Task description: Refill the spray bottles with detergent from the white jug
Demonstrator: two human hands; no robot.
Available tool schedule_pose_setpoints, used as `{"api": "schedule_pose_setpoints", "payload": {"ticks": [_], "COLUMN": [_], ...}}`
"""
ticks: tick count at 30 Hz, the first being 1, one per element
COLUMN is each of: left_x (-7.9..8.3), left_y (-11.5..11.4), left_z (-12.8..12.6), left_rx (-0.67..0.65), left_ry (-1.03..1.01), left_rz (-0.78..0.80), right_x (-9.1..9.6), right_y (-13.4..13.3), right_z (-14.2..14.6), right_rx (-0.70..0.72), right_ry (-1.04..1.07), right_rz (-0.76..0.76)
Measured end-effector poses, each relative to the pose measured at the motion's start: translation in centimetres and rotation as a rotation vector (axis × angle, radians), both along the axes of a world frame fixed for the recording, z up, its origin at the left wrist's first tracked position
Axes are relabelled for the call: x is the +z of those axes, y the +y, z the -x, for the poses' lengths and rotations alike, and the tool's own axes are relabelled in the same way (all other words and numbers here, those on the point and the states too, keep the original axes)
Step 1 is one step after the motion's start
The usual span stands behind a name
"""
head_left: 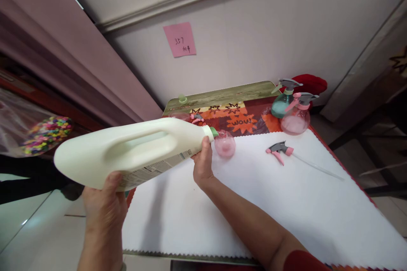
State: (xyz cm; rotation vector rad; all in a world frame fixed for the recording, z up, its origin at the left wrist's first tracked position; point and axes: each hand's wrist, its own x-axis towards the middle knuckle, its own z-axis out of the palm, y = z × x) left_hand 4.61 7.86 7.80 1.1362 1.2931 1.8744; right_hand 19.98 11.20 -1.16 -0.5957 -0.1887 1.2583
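A large pale green detergent jug (95, 148) is tipped nearly level, its neck to the right. My left hand (106, 194) grips the jug's underside near its base, thumb on the near side. Around the jug's neck, my right hand (203, 161) is closed, thumb on top. The jug's green spout (214, 132) sits at the mouth of a round pink clear bottle (225, 147) standing on the white mat. Pinkish contents show inside that bottle. To its right lies a grey and pink spray head (281, 150) with a long clear tube.
Two filled spray bottles, one green (280, 106) and one pink (296, 120), stand at the table's back right. Another pink bottle (182, 116) lies partly behind the jug. A small green cap (182, 99) sits at the back edge. A white mat (178, 220) covers the table.
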Motion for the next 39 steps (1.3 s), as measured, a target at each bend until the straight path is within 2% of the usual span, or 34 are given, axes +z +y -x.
{"api": "schedule_pose_setpoints", "payload": {"ticks": [11, 17, 22, 39], "left_x": [0.13, 0.02, 0.01, -0.07], "left_y": [-0.07, 0.0, -0.14, -0.19], "left_z": [-0.18, -0.05, 0.07, 0.21], "left_rx": [0.037, 0.009, 0.046, 0.031], "left_ry": [0.0, 0.027, -0.005, 0.009], "left_rz": [0.009, -0.019, 0.042, 0.044], "right_x": [0.14, 0.08, 0.15, 0.19], "right_y": [-0.09, -0.1, -0.2, -0.02], "right_z": [-0.02, -0.03, -0.09, -0.08], "right_rx": [-0.008, -0.001, 0.001, 0.004], "right_ry": [0.009, 0.012, 0.0, 0.01], "right_rz": [-0.006, -0.004, -0.007, 0.007]}}
